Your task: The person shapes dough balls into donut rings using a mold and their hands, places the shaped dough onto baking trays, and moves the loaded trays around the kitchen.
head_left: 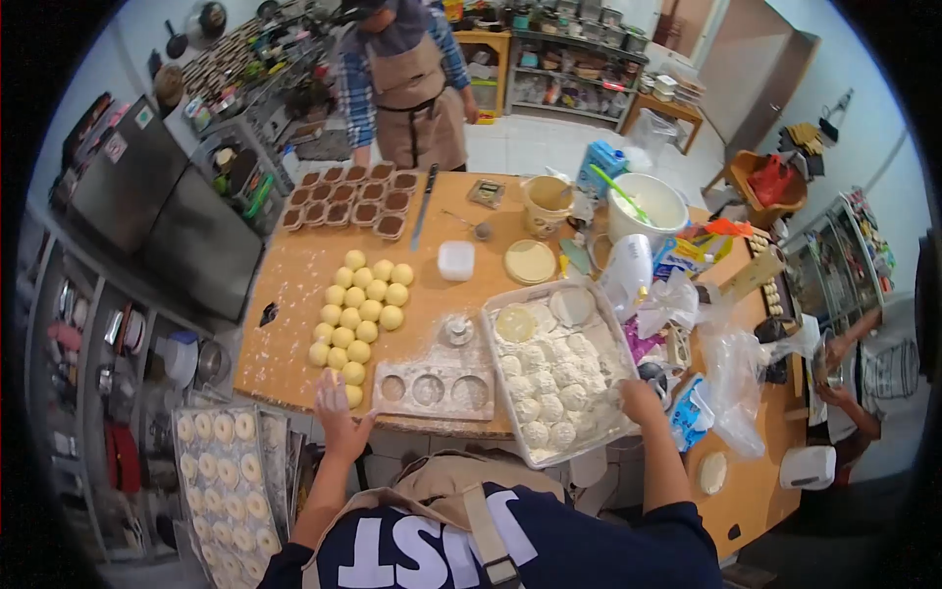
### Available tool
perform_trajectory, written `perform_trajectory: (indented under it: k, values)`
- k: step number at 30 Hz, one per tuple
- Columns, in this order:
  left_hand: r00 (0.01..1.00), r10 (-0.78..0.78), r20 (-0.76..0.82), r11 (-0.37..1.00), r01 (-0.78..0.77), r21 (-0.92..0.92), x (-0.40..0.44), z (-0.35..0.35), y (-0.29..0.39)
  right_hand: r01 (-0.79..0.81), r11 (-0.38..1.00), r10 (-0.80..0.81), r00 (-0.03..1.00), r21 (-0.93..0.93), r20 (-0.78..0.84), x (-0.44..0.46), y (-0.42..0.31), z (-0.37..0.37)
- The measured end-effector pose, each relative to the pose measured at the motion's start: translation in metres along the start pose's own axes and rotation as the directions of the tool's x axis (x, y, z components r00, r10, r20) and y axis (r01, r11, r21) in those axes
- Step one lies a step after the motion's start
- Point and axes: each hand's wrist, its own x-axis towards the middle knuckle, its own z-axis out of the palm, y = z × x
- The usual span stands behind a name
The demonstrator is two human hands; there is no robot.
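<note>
My left hand (341,422) is at the table's front edge, its fingers apart, by the nearest of several round yellow dough balls (370,309). My right hand (641,401) grips the right rim of a white tray (613,346), which sits tilted at the table's front edge. Floured dough balls (562,434), loose flour and two round discs lie in the tray. Between my hands is a floury board with three round holes (451,404). Just behind it stands a small flour-covered object (457,330).
A co-worker (409,88) stands across the table by filled cups (339,213). A knife (425,208), white tub (455,261), mixing bowl (669,203) and hand mixer (625,272) are on the table. Ring dough trays (228,471) stand lower left. Another person's hands (836,396) show far right.
</note>
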Motion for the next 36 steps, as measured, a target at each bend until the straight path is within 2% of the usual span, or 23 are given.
perform_trajectory:
  k: [2,3,4,5,6,8,10,12,13,14,17,20,21,24,26,29,32,35,36]
  values:
    - [0.998,0.033,0.054,0.999,-0.033,0.0,-0.004,0.01,-0.01,-0.032,0.993,0.037,0.998,0.112,-0.05,0.0,-0.01,-0.019]
    - [0.992,0.044,0.118,0.999,-0.045,0.008,-0.005,0.013,-0.013,-0.057,0.914,0.093,0.993,0.401,-0.07,0.005,-0.019,-0.015]
    - [0.982,0.055,0.181,0.998,-0.058,0.01,-0.004,0.018,-0.015,-0.072,0.755,0.154,0.986,0.652,-0.07,0.01,-0.028,-0.011]
    - [0.968,0.069,0.241,0.997,-0.073,0.008,-0.002,0.023,-0.016,-0.074,0.529,0.216,0.975,0.845,-0.05,0.015,-0.036,-0.009]
    - [0.942,0.098,0.321,0.995,-0.096,-0.023,0.002,0.028,-0.016,-0.061,0.299,0.183,0.983,0.952,0.005,0.022,-0.054,-0.009]
    - [0.867,0.165,0.47,0.986,-0.137,-0.092,0.013,0.037,-0.015,-0.072,-0.205,0.086,0.992,0.976,0.091,0.036,-0.116,-0.005]
    - [0.825,0.28,0.491,0.955,-0.292,-0.054,0.026,0.046,-0.017,-0.154,-0.494,-0.111,0.987,0.856,0.114,0.059,-0.172,0.022]
    - [0.767,0.346,0.541,0.917,-0.399,-0.02,0.041,0.056,-0.019,-0.218,-0.266,-0.208,0.964,0.939,0.165,0.073,-0.237,0.025]
    - [0.737,0.353,0.577,0.903,-0.429,-0.005,0.049,0.061,-0.02,-0.263,0.057,-0.196,0.943,0.963,0.269,0.085,-0.26,0.035]
    - [0.705,0.359,0.612,0.889,-0.459,0.007,0.056,0.065,-0.021,-0.29,0.374,-0.149,0.919,0.881,0.366,0.097,-0.278,0.048]
    - [0.648,0.405,0.645,0.866,-0.497,-0.045,0.072,0.062,-0.021,0.002,0.774,-0.215,0.942,0.633,0.259,0.114,-0.315,0.072]
    - [0.653,0.441,0.616,0.86,-0.503,-0.083,0.078,0.067,-0.028,0.224,0.901,-0.306,0.935,0.371,0.178,0.133,-0.324,0.1]
    - [0.644,0.445,0.622,0.854,-0.514,-0.079,0.081,0.067,-0.029,0.193,0.893,-0.315,0.913,0.406,0.26,0.134,-0.332,0.075]
    - [0.638,0.46,0.618,0.845,-0.529,-0.083,0.084,0.069,-0.031,0.046,0.952,-0.035,0.999,0.302,-0.041,0.146,-0.333,0.047]
    - [0.651,0.482,0.586,0.842,-0.529,-0.105,0.084,0.069,-0.035,0.154,0.982,-0.107,0.933,0.112,-0.344,0.167,-0.321,0.053]
    - [0.62,0.454,0.64,0.839,-0.54,-0.072,0.091,0.062,-0.032,0.085,0.995,-0.071,0.975,0.057,-0.211,0.183,-0.315,0.056]
    - [0.632,0.475,0.612,0.841,-0.532,-0.103,0.094,0.061,-0.034,0.091,0.991,-0.066,0.973,0.1,-0.222,0.182,-0.313,0.052]
    - [0.64,0.492,0.59,0.843,-0.519,-0.139,0.095,0.062,-0.035,0.08,0.971,-0.051,0.99,0.227,-0.132,0.144,-0.339,0.021]
    - [0.654,0.496,0.571,0.846,-0.512,-0.148,0.093,0.065,-0.036,0.114,0.969,-0.093,0.99,0.219,-0.104,0.132,-0.344,0.02]
